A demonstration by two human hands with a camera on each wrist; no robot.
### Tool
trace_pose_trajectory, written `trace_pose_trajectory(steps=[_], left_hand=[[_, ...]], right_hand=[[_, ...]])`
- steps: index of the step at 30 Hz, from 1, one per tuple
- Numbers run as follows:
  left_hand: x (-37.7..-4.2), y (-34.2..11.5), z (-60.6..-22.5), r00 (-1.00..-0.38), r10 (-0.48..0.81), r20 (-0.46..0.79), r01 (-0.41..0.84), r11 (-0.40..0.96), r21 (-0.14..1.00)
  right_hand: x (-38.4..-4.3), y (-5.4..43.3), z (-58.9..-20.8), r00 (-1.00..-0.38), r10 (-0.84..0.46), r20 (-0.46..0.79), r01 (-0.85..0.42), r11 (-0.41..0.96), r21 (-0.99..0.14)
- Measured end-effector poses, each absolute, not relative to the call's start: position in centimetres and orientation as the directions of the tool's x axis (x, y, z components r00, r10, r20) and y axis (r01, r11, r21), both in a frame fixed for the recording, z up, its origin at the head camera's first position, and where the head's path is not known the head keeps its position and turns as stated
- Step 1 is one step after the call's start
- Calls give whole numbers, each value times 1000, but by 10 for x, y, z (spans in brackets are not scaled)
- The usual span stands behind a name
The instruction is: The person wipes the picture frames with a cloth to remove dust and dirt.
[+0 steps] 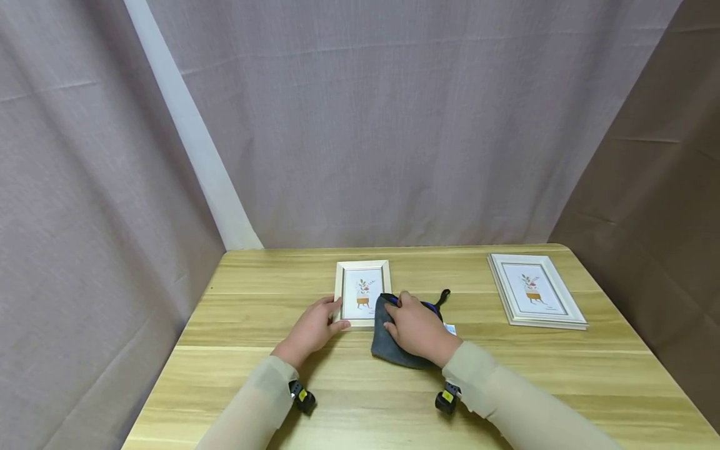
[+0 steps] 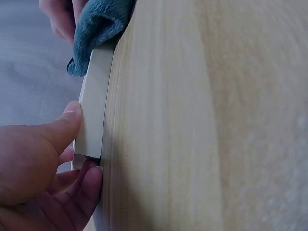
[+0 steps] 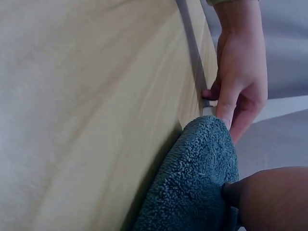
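A cream picture frame point(image 1: 360, 289) lies face up on the table, a print of flowers in an orange pot inside it. My left hand point(image 1: 312, 328) grips its near left corner; in the left wrist view the thumb point(image 2: 72, 113) lies on the near edge and fingers curl round the side. My right hand point(image 1: 419, 331) holds a dark grey-teal plush cloth point(image 1: 388, 347), bunched, with a black loop and a white tag. The cloth point(image 3: 192, 178) covers the frame's near right corner, so that corner is hidden. Part of the right hand's fingers sinks into the folds.
Further right on the wooden table point(image 1: 253, 281) lies a white picture frame point(image 1: 537, 294) with a similar print, apparently stacked on another one. Grey curtains point(image 1: 365, 137) hang behind and to the left; a brown one point(image 1: 647, 206) hangs at the right.
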State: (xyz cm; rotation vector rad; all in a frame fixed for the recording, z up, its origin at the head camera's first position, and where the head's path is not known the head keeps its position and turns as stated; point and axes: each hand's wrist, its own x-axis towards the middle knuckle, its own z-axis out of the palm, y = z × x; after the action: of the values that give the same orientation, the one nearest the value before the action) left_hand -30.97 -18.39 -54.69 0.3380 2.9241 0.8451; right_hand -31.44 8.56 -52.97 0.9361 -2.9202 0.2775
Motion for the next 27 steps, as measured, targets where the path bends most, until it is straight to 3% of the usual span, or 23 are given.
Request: trace_pose_trajectory(steps=[13,27], left_hand=[[-311,-184,-546,-969,247,-6,206,818,537],[-314,-189,-549,-969,248,-5,200,795,573]], right_hand=[[-295,83,-529,-806,-557,201,-583,806,-106],[-329,77,-520,-839,-534,103,-542,838,-72]])
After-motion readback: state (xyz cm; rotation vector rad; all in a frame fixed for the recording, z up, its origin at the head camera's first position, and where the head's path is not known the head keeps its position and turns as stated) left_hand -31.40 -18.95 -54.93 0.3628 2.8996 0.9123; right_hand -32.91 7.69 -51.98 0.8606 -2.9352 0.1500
